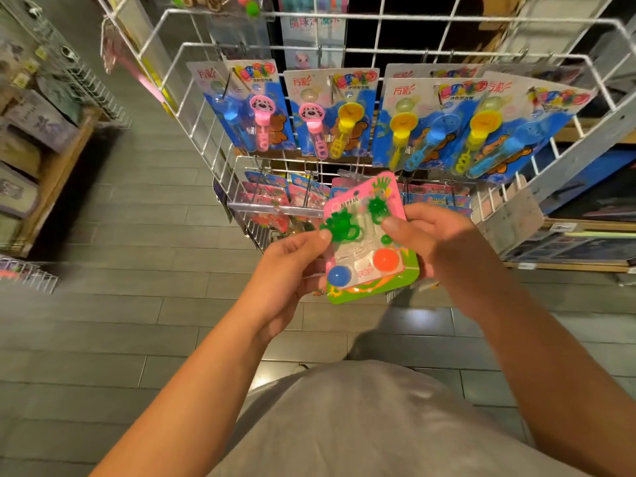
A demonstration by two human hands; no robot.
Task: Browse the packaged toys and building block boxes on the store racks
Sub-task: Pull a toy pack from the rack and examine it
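Grey tee (361, 425) over torso, no sleeves showing, forearms bare to wrists, no rings/watch visible

Both hands hold one pink toy card (370, 235) in front of a white wire rack (220, 156). Left hand (292, 270) pinches its left edge, thumb on a green sticky toy; right hand (437, 242) grips the right edge. Blue ball and orange ball sit low on the card. Bubble wand packs (330, 115) hang on rack hooks above; grey plank floor (137, 321) below.
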